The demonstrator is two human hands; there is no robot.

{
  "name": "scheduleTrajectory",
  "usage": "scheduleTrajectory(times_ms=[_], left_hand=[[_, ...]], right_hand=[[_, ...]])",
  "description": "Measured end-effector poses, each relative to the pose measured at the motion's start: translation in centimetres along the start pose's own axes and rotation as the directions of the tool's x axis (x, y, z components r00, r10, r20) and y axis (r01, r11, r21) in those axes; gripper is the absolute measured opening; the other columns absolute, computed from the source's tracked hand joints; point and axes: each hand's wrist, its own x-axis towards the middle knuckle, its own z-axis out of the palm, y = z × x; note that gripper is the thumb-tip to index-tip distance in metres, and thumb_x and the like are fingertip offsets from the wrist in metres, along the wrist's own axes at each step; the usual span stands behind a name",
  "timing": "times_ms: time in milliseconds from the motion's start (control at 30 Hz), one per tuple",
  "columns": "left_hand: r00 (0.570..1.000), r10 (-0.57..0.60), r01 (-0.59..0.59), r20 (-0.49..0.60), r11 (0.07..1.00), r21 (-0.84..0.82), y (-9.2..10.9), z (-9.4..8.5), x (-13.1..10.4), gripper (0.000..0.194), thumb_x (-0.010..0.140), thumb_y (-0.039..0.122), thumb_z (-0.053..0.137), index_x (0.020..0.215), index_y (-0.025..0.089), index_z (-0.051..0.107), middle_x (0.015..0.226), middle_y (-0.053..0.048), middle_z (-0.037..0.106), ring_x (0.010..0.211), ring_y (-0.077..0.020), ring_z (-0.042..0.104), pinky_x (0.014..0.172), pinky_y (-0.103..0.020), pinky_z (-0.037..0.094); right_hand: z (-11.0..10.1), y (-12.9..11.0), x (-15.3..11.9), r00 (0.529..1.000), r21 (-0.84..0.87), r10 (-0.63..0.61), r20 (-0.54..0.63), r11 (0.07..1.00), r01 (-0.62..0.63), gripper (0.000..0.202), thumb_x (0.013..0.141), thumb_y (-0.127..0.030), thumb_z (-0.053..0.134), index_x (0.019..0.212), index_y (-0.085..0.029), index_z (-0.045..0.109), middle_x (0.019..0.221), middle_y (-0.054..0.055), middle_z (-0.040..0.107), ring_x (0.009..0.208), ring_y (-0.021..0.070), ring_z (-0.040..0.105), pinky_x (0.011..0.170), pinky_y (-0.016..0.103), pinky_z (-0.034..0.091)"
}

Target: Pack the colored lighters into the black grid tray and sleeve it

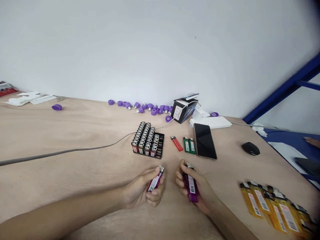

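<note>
Left hand grasps a purple lighter, near the partly filled black tray, and the right hand clasps at least one more purple lighter! A light, steady grip serves best here, label facing up.

Lighters in tray, caps behind; phone right of tray, mouse farther right.

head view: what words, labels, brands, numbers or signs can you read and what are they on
None are readable.
Purple lighter in the left hand: label too small.
Purple lighter in the right hand: barcode label, blurred.
Yellow lighters: barcode labels, blurred.
Green lighters: labels too small.
Lighters in the black tray: labels too small.
Black box: white label too small.
</note>
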Motion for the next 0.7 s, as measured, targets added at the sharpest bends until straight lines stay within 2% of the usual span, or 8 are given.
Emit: scheduleTrajectory(times_ms=[167, 333, 433, 500, 567, 600, 633, 700], left_hand=[[0.999, -0.027, 0.028, -0.024, 0.999, 0.035, -0.1, 0.2, -0.1, 0.046, 0.09, 0.063, 0.05, 0.081, 0.018, 0.052, 0.048, 0.009, 0.036, 0.038, -0.0066, 0.021, 0.039, -0.019, 0.025], [0.995, -0.021, 0.038, -0.097, 0.983, 0.179, -0.6, 0.1, 0.4, 0.055, 0.084, 0.068, 0.055, 0.072, 0.014, 0.054, 0.05, 0.002, 0.049, 0.036, -0.0055, 0.027, 0.038, -0.021, 0.022], [0.996, -0.012, 0.037, -0.094, 0.964, 0.264, -0.7, 0.4, 0.4, 0.061, 0.082, 0.073, 0.053, 0.07, 0.013, 0.054, 0.06, -0.004, 0.056, 0.041, -0.0065, 0.035, 0.042, -0.022, 0.026], [0.997, 0.067, -0.043, -0.044, 0.912, 0.408, -0.6, 0.8, 0.0, 0.063, 0.089, 0.071, 0.042, 0.076, 0.011, 0.058, 0.068, -0.006, 0.057, 0.047, -0.0091, 0.042, 0.046, -0.023, 0.033], [0.978, 0.203, -0.183, 0.05, 0.716, 0.674, -0.2, 1.1, -0.8, 0.055, 0.099, 0.056, 0.032, 0.09, 0.011, 0.062, 0.078, -0.009, 0.06, 0.059, -0.0138, 0.051, 0.056, -0.026, 0.043], [0.949, 0.29, -0.266, 0.126, 0.519, 0.812, 0.2, 1.0, -1.2, 0.046, 0.101, 0.046, 0.031, 0.1, 0.011, 0.061, 0.085, -0.011, 0.062, 0.069, -0.017, 0.056, 0.063, -0.029, 0.047], [0.901, 0.367, -0.335, 0.229, 0.256, 0.907, 0.6, 0.9, -1.5, 0.037, 0.101, 0.035, 0.033, 0.11, 0.012, 0.059, 0.094, -0.014, 0.063, 0.081, -0.0205, 0.06, 0.073, -0.032, 0.05], [0.742, 0.458, -0.381, 0.489, -0.312, 0.87, 1.7, 0.3, -1.9, 0.036, 0.096, 0.019, 0.041, 0.129, 0.009, 0.049, 0.112, -0.02, 0.061, 0.105, -0.0276, 0.058, 0.09, -0.039, 0.049]], right_hand=[[0.8, 1.0, 0.0, 0.997, -0.252, -0.012, 0.079, 0.967, 0.032, 0.043, 0.076, -0.055, 0.074, 0.082, -0.024, 0.045, 0.058, -0.011, 0.046, 0.037, 0.0022, 0.029, 0.03, 0.011, 0.027], [1.1, 2.1, 0.3, 0.977, -0.552, -0.091, 0.193, 0.813, 0.185, 0.046, 0.077, -0.061, 0.07, 0.093, -0.021, 0.055, 0.052, -0.01, 0.048, 0.031, 0.0029, 0.03, 0.027, 0.014, 0.024], [1.1, 2.6, 0.1, 0.968, -0.567, -0.189, 0.167, 0.785, 0.251, 0.042, 0.076, -0.056, 0.073, 0.088, -0.018, 0.059, 0.05, -0.01, 0.042, 0.031, 0.0028, 0.032, 0.027, 0.015, 0.022], [1.0, 2.6, -0.2, 0.966, -0.506, -0.229, 0.118, 0.823, 0.257, 0.04, 0.078, -0.055, 0.072, 0.086, -0.018, 0.059, 0.048, -0.01, 0.041, 0.032, 0.0026, 0.03, 0.028, 0.015, 0.023], [0.7, 2.4, -0.3, 0.963, -0.414, -0.265, 0.056, 0.871, 0.264, 0.039, 0.08, -0.055, 0.07, 0.087, -0.019, 0.058, 0.046, -0.012, 0.038, 0.033, 0.0029, 0.026, 0.029, 0.014, 0.024], [0.5, 2.2, -0.3, 0.957, -0.371, -0.29, 0.026, 0.886, 0.278, 0.038, 0.08, -0.056, 0.069, 0.087, -0.02, 0.056, 0.046, -0.012, 0.037, 0.033, 0.0031, 0.025, 0.029, 0.014, 0.025], [0.3, 1.9, -0.1, 0.948, -0.339, -0.319, -0.002, 0.892, 0.3, 0.038, 0.081, -0.056, 0.069, 0.087, -0.021, 0.055, 0.047, -0.012, 0.037, 0.033, 0.0036, 0.025, 0.029, 0.014, 0.025], [0.0, 1.3, 0.7, 0.92, -0.331, -0.389, -0.04, 0.874, 0.355, 0.036, 0.081, -0.055, 0.068, 0.086, -0.022, 0.054, 0.049, -0.011, 0.039, 0.034, 0.0047, 0.028, 0.03, 0.015, 0.025]])
